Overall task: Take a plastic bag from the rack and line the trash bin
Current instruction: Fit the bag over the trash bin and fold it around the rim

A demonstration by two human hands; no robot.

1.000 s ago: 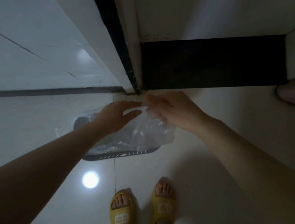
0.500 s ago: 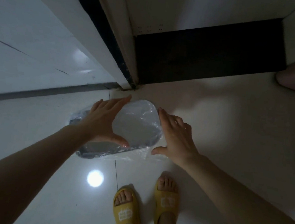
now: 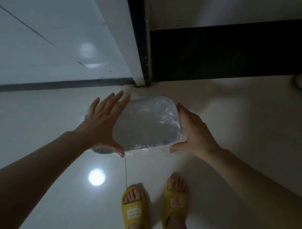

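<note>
**A dim corner indoors, most likely a home**

You are standing on a glossy pale tiled floor (image 3: 219, 120) with thin grout lines; a round ceiling light reflects (image 3: 96, 176) off it just left of your feet. Those feet wear yellow open-toed slippers (image 3: 134, 209), house footwear. Beyond the small plastic-lined trash bin (image 3: 145, 125) set on the floor, a dark door-frame edge (image 3: 137, 34) meets the floor, with a black baseboard band (image 3: 224, 55) running right of it along a plain light wall (image 3: 210, 6). Left of the frame runs a glossy white panelled surface (image 3: 44, 32).
</note>
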